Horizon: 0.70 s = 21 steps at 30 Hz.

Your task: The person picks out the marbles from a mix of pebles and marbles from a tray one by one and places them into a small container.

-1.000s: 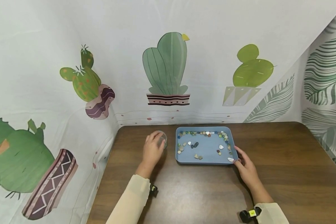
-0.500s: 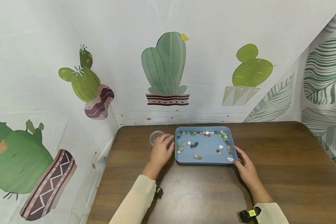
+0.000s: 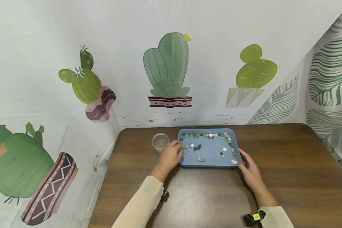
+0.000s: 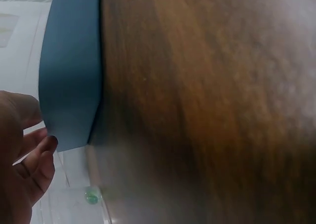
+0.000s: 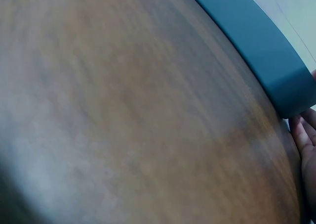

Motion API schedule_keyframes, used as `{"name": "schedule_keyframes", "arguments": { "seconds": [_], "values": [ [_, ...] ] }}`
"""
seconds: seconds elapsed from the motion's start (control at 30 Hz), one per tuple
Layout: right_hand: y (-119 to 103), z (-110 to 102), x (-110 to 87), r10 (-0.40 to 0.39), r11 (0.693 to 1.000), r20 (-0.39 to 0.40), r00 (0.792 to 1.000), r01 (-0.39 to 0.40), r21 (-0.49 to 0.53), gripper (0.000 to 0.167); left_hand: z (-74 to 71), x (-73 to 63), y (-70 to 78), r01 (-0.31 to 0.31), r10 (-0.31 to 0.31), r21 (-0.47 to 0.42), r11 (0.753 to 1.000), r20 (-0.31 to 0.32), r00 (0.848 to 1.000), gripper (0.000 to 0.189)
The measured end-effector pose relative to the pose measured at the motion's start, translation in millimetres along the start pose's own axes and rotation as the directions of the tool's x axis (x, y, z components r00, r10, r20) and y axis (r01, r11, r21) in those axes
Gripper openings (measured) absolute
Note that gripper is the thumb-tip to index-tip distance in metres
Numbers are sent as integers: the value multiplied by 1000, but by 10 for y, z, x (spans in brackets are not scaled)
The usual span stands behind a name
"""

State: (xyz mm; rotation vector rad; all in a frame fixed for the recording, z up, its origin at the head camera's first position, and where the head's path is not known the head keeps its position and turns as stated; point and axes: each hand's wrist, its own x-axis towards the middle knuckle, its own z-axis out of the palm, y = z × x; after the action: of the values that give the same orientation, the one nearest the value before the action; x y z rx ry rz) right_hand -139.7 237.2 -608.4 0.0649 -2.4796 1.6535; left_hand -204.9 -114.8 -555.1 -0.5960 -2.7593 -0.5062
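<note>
A shallow blue tray [image 3: 209,158] lies on the table, holding pebbles, white stones and coloured glass marbles. Many of these line its back and sides. My left hand [image 3: 171,155] reaches over the tray's left wall, fingertips at the small stones [image 3: 184,151] by that side. In the left wrist view its fingers are loosely bent at the tray corner [image 4: 69,95], and the far fingertips are hidden behind the wall. My right hand [image 3: 251,169] grips the tray's front right corner, with the thumb near a white stone [image 3: 234,162] and fingers along the outer side.
Just left of the tray stands a round clear container [image 3: 160,142]; a green marble [image 4: 91,197] shows in it in the left wrist view. The wooden table [image 3: 205,196] meets a cactus-print cloth [image 3: 211,79] behind.
My left hand has moved from the clear container rightward to the tray's left side, uncovering the container. The right hand and the tray have stayed in place.
</note>
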Motion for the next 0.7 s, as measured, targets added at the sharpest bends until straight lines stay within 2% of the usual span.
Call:
{"name": "schedule_keyframes", "arguments": {
  "seconds": [0.17, 0.33, 0.5, 0.7],
  "values": [
    [-15, -8, 0, 9, 1000, 2, 1000, -9, -15, 61, 64, 43, -1, 15, -15, 34, 999, 27, 1000, 26],
    [-33, -8, -5, 6, 1000, 2, 1000, -6, -10, 61, 105, 103, 9, 20, -22, 89, 996, 25, 999, 23],
    [-42, 1, -7, -7, 1000, -6, 1000, 7, 6, 60, 120, 144, 40, -9, 2, 192, 981, 39, 999, 23],
    [-44, 2, -8, -18, 1000, -10, 1000, 18, 15, 60, 137, 168, 74, -16, -5, 266, 964, 79, 997, 20]
  ]
}}
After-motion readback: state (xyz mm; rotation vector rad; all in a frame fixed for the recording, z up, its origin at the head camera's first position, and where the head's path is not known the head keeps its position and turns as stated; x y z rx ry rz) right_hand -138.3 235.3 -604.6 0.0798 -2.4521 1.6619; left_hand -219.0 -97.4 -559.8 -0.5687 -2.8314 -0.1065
